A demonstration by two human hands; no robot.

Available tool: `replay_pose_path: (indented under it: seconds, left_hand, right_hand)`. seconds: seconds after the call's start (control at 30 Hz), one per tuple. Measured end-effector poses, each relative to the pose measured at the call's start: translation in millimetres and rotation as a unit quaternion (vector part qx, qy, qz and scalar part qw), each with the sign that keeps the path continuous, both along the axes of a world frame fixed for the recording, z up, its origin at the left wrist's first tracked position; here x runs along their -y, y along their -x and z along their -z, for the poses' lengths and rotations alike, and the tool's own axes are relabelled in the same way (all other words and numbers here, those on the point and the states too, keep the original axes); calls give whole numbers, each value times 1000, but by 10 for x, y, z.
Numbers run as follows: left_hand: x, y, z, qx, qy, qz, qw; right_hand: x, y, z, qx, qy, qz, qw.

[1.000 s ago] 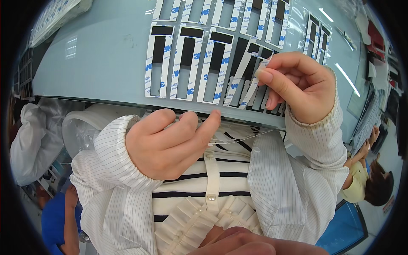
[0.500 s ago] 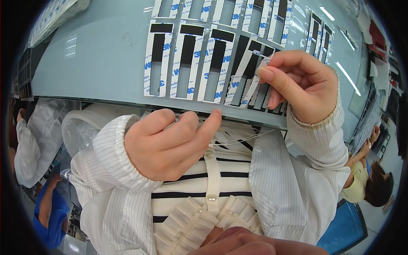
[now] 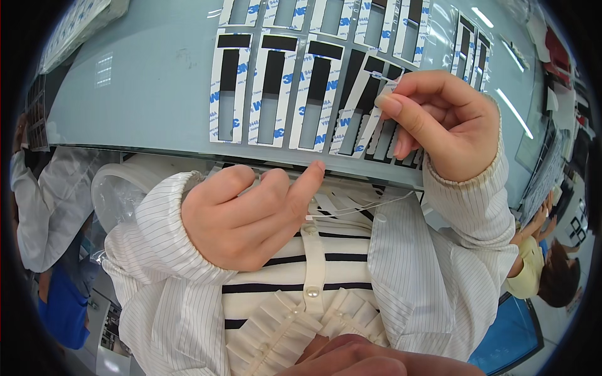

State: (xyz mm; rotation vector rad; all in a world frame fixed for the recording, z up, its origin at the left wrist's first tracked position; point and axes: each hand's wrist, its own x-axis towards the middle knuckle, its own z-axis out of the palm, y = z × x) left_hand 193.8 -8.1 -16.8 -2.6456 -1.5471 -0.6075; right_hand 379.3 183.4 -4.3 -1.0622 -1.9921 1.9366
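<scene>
My right hand (image 3: 442, 119) is closed, with thumb and forefinger pinching a narrow white-and-blue strip (image 3: 377, 75) that pokes out to the left of the fingertips. Beneath it is a white adhesive-backed frame (image 3: 347, 133) with blue print, tilted against its neighbours and partly covered by the hand. To its left lie similar upright frames (image 3: 304, 103) with black tops and long slots. My left hand (image 3: 251, 216) hovers by the table's near edge, back upward. One finger stretches toward the table while the others bend loosely apart; nothing shows in it, though its palm is hidden.
The grey-blue table (image 3: 144, 81) carries a further row of frames (image 3: 282, 14) at the far side and more frames (image 3: 470, 53) at right. A plastic-wrapped stack (image 3: 78, 28) sits far left. A white tub (image 3: 119, 188) stands below the near edge. A person in yellow (image 3: 532, 272) is at right.
The strip in my right hand has tilted, its free end now slightly higher and further left. My left hand has shifted very slightly. People at the sides have moved.
</scene>
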Motion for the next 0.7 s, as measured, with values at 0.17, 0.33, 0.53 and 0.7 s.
replay_pose_path:
  seconds: [0.17, 0.33, 0.53, 0.7]
  left_hand:
    - [5, -4, 0, 0, 0, -5, 1000]
    - [16, -11, 5, -6, -1, -8, 1000]
    - [17, -12, 7, -8, -3, -7, 1000]
    - [17, -22, 16, -13, -13, -13, 1000]
  right_hand:
    - [7, 10, 2, 4, -13, -1, 1000]
    - [11, 16, -7, 13, -15, 0, 1000]
    - [24, 24, -14, 19, -6, 12, 1000]
    - [27, 22, -16, 19, -12, 9, 1000]
